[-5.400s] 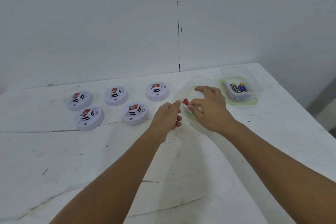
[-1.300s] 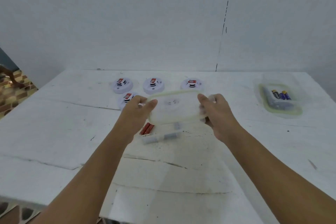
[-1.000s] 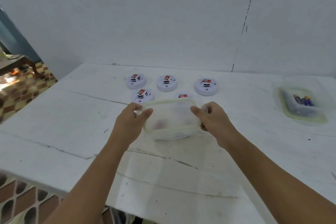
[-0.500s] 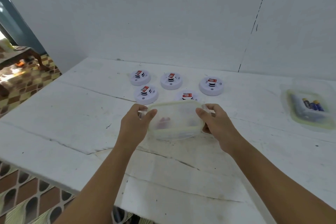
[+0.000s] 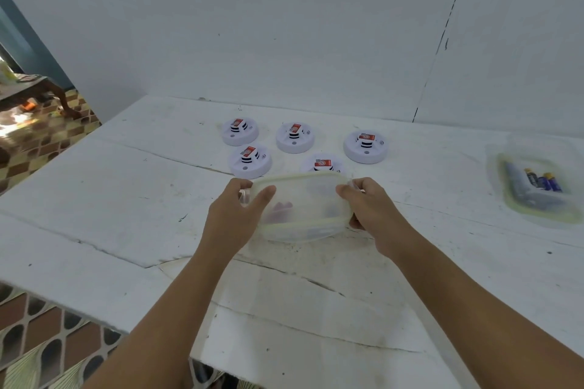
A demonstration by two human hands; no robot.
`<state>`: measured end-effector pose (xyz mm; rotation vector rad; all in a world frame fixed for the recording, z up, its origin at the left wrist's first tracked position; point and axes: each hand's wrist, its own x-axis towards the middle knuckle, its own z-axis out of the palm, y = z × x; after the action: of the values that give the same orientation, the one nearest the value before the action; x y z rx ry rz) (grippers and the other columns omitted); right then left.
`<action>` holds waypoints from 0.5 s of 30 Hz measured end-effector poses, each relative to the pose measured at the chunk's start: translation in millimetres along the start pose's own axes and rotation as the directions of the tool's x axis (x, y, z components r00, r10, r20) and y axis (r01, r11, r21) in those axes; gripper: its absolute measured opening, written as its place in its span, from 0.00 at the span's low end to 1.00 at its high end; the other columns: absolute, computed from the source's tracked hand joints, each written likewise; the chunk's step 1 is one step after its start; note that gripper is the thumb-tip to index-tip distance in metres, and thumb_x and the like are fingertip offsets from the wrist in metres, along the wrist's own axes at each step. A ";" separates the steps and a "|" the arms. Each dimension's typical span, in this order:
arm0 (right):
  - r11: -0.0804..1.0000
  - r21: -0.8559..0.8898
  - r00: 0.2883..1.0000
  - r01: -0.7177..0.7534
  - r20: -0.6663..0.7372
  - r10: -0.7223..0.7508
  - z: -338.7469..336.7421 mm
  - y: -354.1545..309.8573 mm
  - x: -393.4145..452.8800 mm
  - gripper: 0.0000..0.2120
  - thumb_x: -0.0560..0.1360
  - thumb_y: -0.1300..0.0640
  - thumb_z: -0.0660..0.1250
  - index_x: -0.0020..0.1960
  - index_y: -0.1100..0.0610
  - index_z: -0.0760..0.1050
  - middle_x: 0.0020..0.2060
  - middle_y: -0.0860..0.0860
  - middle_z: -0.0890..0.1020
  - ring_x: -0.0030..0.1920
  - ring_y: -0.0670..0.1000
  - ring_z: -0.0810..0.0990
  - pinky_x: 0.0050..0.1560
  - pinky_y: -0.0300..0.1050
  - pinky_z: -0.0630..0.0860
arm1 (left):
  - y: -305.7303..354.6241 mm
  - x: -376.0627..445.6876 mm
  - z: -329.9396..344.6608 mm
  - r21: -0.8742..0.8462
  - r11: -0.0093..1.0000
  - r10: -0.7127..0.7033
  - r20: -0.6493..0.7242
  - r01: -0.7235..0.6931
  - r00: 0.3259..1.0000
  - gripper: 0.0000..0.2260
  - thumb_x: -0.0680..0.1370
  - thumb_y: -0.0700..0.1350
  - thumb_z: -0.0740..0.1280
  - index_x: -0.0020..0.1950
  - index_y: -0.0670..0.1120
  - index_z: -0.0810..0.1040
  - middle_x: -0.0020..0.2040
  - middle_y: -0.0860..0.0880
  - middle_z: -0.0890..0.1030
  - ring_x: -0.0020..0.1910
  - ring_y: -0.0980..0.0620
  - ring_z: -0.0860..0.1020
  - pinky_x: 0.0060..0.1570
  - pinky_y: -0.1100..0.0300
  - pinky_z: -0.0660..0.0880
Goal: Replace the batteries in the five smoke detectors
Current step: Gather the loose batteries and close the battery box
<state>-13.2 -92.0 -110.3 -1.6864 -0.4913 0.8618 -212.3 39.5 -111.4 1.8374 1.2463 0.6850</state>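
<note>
Several white round smoke detectors (image 5: 295, 137) with red labels sit on the white table (image 5: 126, 199), behind my hands. A translucent plastic container (image 5: 303, 208) with a pale rim stands on the table, its lid on top; reddish batteries show dimly through it. My left hand (image 5: 235, 215) grips its left end, thumb over the lid. My right hand (image 5: 369, 208) grips its right end, thumb on the lid's edge. One detector (image 5: 322, 164) is partly hidden behind the container.
A second open translucent container (image 5: 512, 215) with blue and dark batteries (image 5: 542, 181) lies at the far right. A white wall runs behind the table. The table's left and near edges drop to a patterned tiled floor (image 5: 41, 136).
Earlier my hands put a red battery into the container. Since then both hands brought the lid down onto it and hold it there; my view swung left.
</note>
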 end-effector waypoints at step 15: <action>0.997 0.043 0.997 0.064 0.038 -0.066 -0.5 2.5 -3.7 0.11 0.82 0.57 0.62 0.62 0.45 0.74 0.54 0.50 0.82 0.48 0.53 0.79 0.44 0.49 0.78 | -0.9 -1.2 -0.4 -0.028 0.999 0.022 0.053 -0.020 0.998 0.22 0.78 0.63 0.70 0.67 0.54 0.77 0.51 0.59 0.77 0.59 0.50 0.76 0.56 0.57 0.69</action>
<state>-15.5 -95.6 -111.6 -1.6097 -0.5484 0.8535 -213.5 38.7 -112.0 1.8371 1.1790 0.6567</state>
